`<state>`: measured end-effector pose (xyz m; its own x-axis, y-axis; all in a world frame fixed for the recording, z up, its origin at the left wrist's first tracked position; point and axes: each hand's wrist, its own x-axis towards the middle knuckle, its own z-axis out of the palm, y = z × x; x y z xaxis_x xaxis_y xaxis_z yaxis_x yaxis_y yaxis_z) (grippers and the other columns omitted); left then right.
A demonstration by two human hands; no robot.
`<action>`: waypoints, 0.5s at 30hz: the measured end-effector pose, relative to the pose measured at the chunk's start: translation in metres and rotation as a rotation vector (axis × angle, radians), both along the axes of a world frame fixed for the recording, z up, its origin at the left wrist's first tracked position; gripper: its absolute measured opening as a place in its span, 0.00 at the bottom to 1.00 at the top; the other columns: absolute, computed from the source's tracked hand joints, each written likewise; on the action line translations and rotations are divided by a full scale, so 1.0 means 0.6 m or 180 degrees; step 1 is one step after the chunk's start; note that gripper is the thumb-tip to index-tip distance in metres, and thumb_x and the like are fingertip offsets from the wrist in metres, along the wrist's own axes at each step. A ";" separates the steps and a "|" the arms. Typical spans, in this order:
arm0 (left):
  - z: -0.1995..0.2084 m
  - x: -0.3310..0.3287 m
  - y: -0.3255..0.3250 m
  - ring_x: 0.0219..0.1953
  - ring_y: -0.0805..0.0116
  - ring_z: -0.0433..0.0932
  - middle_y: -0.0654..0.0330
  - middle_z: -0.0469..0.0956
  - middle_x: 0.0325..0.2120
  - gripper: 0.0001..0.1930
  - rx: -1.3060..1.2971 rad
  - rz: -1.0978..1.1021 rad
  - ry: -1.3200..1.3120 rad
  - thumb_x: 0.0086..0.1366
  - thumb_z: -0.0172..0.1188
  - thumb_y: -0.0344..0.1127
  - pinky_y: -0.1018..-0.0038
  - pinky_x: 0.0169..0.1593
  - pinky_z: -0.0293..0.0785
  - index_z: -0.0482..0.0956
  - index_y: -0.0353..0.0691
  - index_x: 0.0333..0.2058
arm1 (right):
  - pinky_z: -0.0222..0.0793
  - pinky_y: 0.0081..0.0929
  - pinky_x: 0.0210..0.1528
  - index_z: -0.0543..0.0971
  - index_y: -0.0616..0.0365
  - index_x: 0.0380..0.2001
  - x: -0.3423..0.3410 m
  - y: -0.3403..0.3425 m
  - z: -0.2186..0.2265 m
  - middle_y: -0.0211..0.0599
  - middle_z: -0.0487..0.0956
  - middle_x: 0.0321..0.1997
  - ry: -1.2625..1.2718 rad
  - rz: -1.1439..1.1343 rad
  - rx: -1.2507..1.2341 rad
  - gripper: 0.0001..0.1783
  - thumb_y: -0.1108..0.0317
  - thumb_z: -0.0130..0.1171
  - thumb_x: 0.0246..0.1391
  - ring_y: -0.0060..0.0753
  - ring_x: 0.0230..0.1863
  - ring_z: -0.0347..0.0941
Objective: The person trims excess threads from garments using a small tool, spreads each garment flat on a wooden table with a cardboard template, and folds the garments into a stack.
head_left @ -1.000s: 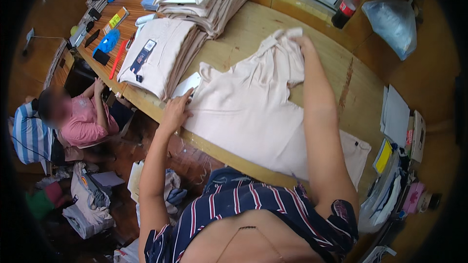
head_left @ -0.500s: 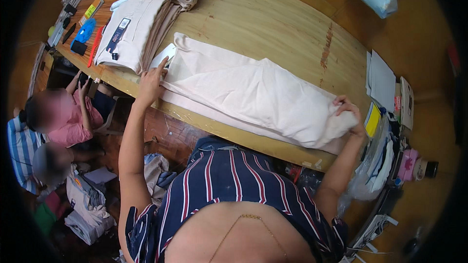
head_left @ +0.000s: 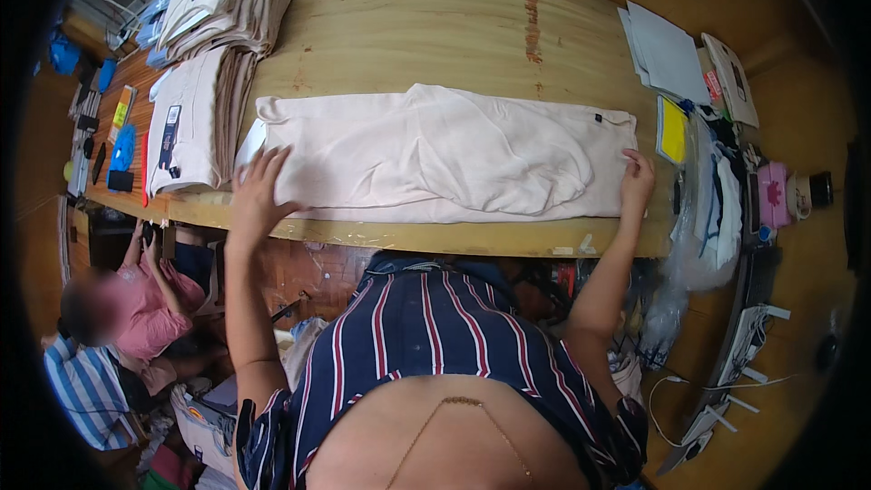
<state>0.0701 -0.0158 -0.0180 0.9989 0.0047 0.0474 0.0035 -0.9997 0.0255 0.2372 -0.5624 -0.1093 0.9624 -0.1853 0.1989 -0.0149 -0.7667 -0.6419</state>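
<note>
Head view: left hand (head_left: 257, 192) and right hand (head_left: 635, 180), fingers spread, flatten a long, soft cream garment (head_left: 445, 156).

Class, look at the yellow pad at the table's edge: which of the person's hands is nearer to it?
Right. The right hand rests on the folded cream garment at its end just beside the yellow pad; the left hand is at the garment's far end.

Person wearing dark navy top with red and white vertical stripes, short sleeves ending above elbows. Thin gold chain hanging at neckline. Forearms bare. Left hand (head_left: 256, 192) and right hand (head_left: 635, 180) showing no rings, watch or gloves.
</note>
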 end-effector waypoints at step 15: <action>-0.097 0.106 -0.142 0.59 0.59 0.50 0.60 0.56 0.56 0.27 -0.0753 -0.0352 -0.0376 0.54 0.50 0.46 0.52 0.58 0.38 0.60 0.49 0.54 | 0.57 0.39 0.48 0.74 0.62 0.37 -0.180 0.067 0.002 0.46 0.70 0.40 0.0716 -0.1558 -0.1216 0.30 0.48 0.60 0.37 0.48 0.46 0.61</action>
